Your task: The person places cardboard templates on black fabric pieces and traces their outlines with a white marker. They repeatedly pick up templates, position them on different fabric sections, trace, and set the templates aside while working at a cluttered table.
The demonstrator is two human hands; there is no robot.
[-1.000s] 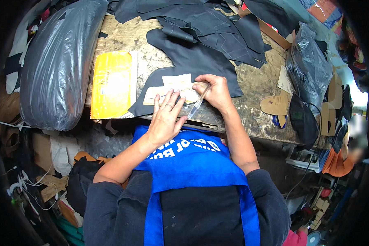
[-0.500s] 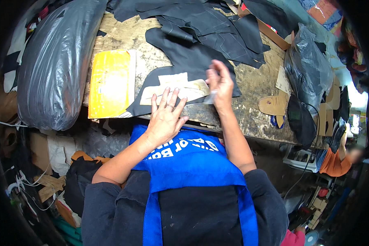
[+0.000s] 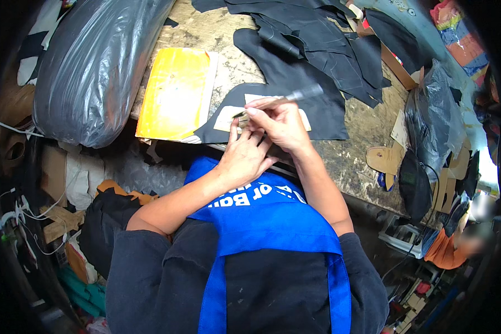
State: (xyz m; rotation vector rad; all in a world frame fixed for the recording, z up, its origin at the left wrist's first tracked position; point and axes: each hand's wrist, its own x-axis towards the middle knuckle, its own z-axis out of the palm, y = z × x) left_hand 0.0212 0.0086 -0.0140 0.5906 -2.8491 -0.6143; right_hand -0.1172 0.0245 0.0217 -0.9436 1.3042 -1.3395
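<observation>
A beige cardboard pattern piece (image 3: 226, 117) lies on a black fabric piece (image 3: 325, 114) at the near edge of the worn wooden table (image 3: 350, 150). My right hand (image 3: 278, 125) grips a slim clear pen (image 3: 300, 94), its tip down near the pattern's left part and its far end pointing up and right. My left hand (image 3: 245, 156) rests flat on the pattern beside and partly under the right hand, fingers pressing it down. Both hands hide the middle of the pattern.
A yellow envelope (image 3: 175, 92) lies left of the pattern. A large grey plastic bag (image 3: 94, 67) fills the left side. Several black fabric cutouts (image 3: 317, 44) are heaped further back. At the right sit a tan cardboard pattern (image 3: 387, 158), a black bag (image 3: 437, 131) and a small dark pouch (image 3: 414, 183).
My right hand swung left across the pattern and turned the pen so its tip meets the left part. My left hand stayed pressing. The view shifted, so the table sits further right.
</observation>
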